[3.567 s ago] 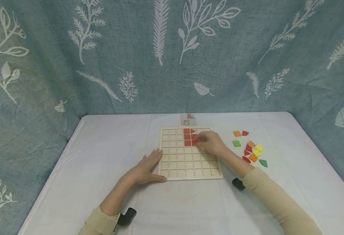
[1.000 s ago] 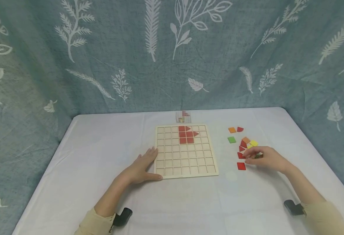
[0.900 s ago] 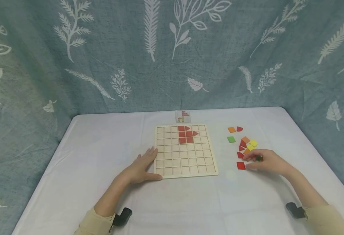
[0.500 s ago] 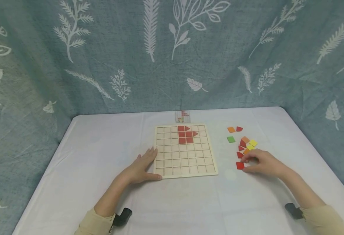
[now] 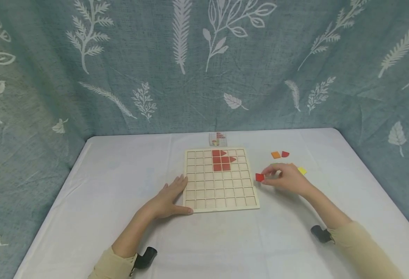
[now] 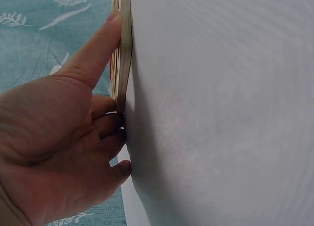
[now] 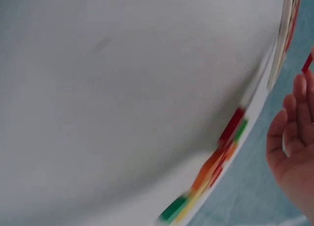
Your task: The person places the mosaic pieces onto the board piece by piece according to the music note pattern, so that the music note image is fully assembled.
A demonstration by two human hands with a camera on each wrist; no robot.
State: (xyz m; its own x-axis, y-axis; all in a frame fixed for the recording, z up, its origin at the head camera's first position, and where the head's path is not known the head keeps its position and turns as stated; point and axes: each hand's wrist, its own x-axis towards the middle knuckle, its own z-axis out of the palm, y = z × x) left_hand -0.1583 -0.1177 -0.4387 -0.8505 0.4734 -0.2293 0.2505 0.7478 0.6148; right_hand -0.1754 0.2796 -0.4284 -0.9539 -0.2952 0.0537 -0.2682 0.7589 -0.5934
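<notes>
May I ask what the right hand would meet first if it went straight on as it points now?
The right hand would probably meet the grid board first, at its right edge, with the pinched red square in front; the hand looks raised, so it might pass above.

Grid board (image 5: 220,185) appears matt wood, tabletop covering (image 5: 225,240) matt cloth, and curtain (image 5: 120,58) beyond the far edge coarse-woven cloth.

Loose tiles (image 7: 208,167) blurred, picture card (image 5: 218,138) (details too tiny), sleeves (image 5: 367,248) cut off below
</notes>
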